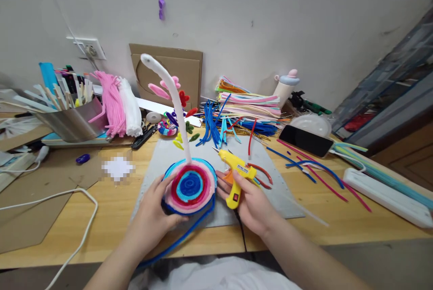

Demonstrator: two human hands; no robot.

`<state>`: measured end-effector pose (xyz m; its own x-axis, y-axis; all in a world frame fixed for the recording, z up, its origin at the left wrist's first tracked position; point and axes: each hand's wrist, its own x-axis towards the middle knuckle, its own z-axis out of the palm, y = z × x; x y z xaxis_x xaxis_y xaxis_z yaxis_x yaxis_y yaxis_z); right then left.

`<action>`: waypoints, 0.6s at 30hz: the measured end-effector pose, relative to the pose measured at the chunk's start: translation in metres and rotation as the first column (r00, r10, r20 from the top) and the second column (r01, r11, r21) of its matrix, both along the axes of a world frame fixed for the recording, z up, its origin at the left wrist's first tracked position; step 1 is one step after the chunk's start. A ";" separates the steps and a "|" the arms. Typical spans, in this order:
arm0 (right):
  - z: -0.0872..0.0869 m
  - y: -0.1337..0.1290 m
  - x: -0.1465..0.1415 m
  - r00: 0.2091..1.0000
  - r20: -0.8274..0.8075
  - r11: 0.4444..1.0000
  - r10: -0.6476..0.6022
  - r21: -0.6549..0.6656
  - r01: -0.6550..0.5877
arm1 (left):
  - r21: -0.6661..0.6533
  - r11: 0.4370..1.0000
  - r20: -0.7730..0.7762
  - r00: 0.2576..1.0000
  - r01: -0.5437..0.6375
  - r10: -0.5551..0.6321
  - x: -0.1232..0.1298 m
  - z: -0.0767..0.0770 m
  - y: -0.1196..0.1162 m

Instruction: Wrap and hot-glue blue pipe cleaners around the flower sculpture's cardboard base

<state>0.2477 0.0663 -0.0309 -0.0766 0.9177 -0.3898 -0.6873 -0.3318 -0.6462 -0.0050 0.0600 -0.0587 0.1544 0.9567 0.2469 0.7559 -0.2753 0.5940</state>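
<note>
My left hand [153, 204] grips the left side of a round pipe-cleaner coil [191, 186], ringed in blue, red, pink and light blue. A thick white fuzzy stem [178, 109] rises from its far edge and bends left at the top. From the coil's right edge a loose blue pipe cleaner [182, 238] trails toward the front. In my right hand [253, 200] is a yellow hot glue gun [236, 168], its nozzle pointing up and left, while some fingertips reach the coil's right side. Red-handled pliers [265, 175] lie just behind the gun.
A grey mat [280, 204] lies beneath the work. Bundles of pipe cleaners [250, 103] are stacked at the back, near small fuzzy flowers [183, 98]. To the right are a phone [306, 140] and a power strip [387, 195]; a metal container [76, 123] stands left.
</note>
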 end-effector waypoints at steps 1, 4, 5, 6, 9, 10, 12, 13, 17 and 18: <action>0.005 -0.007 0.004 1.000 -0.016 1.000 0.014 0.000 -0.014 | -0.028 0.999 0.039 0.999 0.018 -0.017 -0.002 0.005 -0.005; 0.019 -0.029 0.018 0.994 -0.075 0.997 0.079 -0.011 -0.080 | -0.141 0.988 0.152 0.987 0.068 -0.046 -0.010 0.025 -0.023; 0.023 -0.035 0.022 0.991 -0.081 0.994 0.104 -0.023 -0.106 | -0.185 0.979 0.163 0.985 0.086 -0.055 -0.012 0.030 -0.028; 0.025 -0.041 0.025 0.989 -0.079 0.991 0.125 -0.033 -0.127 | -0.201 0.975 0.161 0.985 0.093 -0.060 -0.015 0.035 -0.032; 0.027 -0.050 0.030 0.986 -0.067 0.987 0.152 -0.047 -0.156 | -0.141 0.985 0.066 0.994 0.101 -0.092 -0.018 0.043 -0.038; 0.026 -0.050 0.030 0.987 -0.063 0.987 0.149 -0.047 -0.152 | -0.091 0.991 0.017 0.995 0.102 -0.101 -0.017 0.045 -0.039; 0.025 -0.049 0.030 0.989 -0.061 0.990 0.134 -0.037 -0.137 | 0.018 0.992 -0.075 0.989 0.125 -0.124 -0.012 0.049 -0.039; 0.025 -0.048 0.030 0.990 -0.059 0.991 0.131 -0.031 -0.133 | 0.062 0.987 -0.105 0.984 0.150 -0.143 -0.009 0.051 -0.039; 0.028 -0.041 0.026 0.990 -0.058 0.991 0.132 -0.017 -0.133 | 0.200 0.939 -0.112 0.959 0.278 -0.260 0.008 0.057 -0.034; 0.029 -0.040 0.025 0.989 -0.056 0.991 0.135 -0.010 -0.136 | 0.247 0.927 -0.114 0.958 0.283 -0.262 0.011 0.057 -0.032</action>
<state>0.2728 0.0266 -0.0019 -0.2215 0.8918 -0.3944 -0.6695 -0.4331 -0.6035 0.0063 0.0283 -0.0015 0.4286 0.7797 0.4565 0.6706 -0.6132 0.4175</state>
